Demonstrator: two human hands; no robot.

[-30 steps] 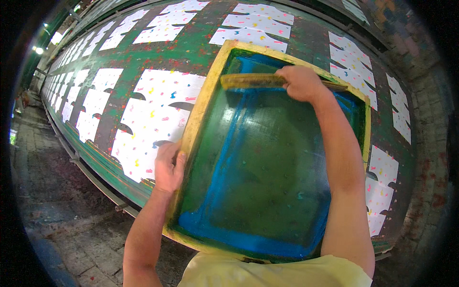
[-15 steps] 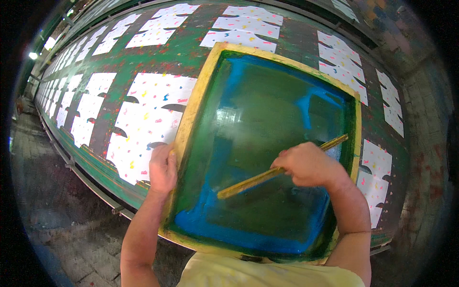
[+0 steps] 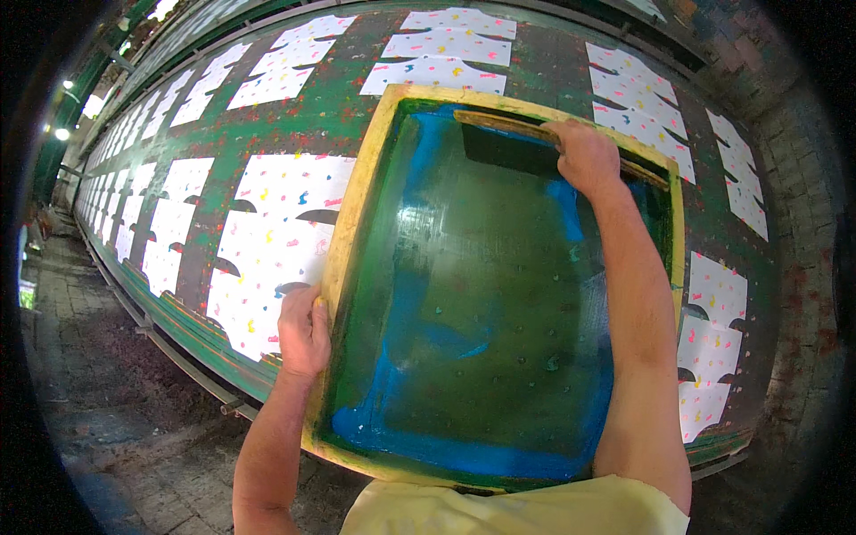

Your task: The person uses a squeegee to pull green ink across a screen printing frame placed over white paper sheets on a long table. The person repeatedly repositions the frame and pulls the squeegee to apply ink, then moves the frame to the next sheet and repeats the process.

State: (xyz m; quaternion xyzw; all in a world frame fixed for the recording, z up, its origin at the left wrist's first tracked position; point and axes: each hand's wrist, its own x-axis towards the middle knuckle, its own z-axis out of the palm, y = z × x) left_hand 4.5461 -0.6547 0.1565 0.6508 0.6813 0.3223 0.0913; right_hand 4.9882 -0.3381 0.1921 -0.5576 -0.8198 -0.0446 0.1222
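A screen printing frame (image 3: 342, 236) with wooden sides lies in front of me, its green mesh streaked with blue ink (image 3: 481, 456) along the near edge and the left side. My right hand (image 3: 586, 159) grips a wooden squeegee (image 3: 499, 123) at the far end of the mesh, just inside the far rail. The squeegee lies nearly parallel to that rail, and its blade edge is hidden. On the left rail, my left hand (image 3: 305, 332) is closed around the wood, with the thumb on the near side of view and the fingertips partly hidden.
The frame rests on a long green and dark printing table (image 3: 201, 214). White cut fabric pieces (image 3: 276, 236) with small coloured prints lie in rows on it, left, right and beyond the frame. A metal rail (image 3: 183, 367) runs along the table's near edge, above a paved floor (image 3: 134, 464).
My right hand has carried the squeegee from the middle right of the mesh to the far end, turning it nearly parallel to the far rail. My left hand stays on the left rail.
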